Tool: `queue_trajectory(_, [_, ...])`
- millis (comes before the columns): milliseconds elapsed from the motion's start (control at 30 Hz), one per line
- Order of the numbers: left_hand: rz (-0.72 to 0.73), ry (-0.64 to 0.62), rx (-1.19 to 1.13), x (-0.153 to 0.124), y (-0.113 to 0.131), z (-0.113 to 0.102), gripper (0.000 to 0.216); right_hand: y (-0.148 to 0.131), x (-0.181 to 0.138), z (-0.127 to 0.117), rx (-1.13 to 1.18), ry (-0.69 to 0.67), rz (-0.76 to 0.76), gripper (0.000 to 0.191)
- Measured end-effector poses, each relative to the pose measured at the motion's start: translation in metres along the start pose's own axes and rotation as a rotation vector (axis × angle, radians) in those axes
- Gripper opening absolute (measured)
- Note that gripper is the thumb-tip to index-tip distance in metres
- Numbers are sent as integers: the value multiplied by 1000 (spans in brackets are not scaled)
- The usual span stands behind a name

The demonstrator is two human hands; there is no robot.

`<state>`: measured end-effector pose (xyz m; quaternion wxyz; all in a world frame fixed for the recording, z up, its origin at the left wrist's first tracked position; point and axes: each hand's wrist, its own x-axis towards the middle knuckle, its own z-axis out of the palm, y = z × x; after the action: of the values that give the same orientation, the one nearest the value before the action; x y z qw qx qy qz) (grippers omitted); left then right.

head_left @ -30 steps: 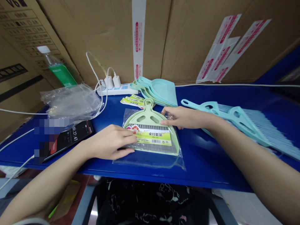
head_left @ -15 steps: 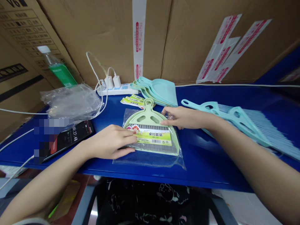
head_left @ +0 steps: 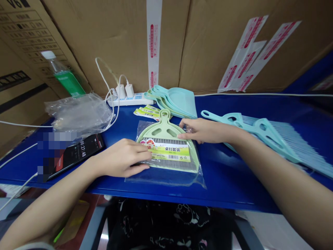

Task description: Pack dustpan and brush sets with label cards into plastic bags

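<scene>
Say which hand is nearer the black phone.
Left: the left hand is to the right of the phone; the right hand is farther right, touching the green dustpan set.

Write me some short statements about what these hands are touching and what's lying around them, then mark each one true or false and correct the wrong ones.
1. The left hand and the right hand both touch the pale green dustpan-and-brush set in clear plastic. True.
2. Only red dustpans are stacked at the back. False: the stacked plastic dustpans are light blue and pale green.
3. A black rectangular phone lies to the left of the set. True.
4. The brushes on the right stand upright. False: the light blue plastic brushes lie on the dark blue tabletop.
5. The clear bottle with a green label has a white cap. True.
</scene>
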<state>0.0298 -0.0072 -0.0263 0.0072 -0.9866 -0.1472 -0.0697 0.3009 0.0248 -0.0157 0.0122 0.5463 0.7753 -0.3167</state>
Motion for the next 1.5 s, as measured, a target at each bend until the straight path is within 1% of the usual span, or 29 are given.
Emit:
queue_trajectory(800, [-7,-3,-3,0,2,-1,25,-1,-1,-1,-6,-5,1,56])
queue_trajectory(1167, [-6,-4,-12,0,1,-1,25,-2,-2,-2,5,-8,3,51])
queue_trajectory(1500, [-8,-6,-12,0,3,-2,22,0,-1,-1,2,-6,-3,52])
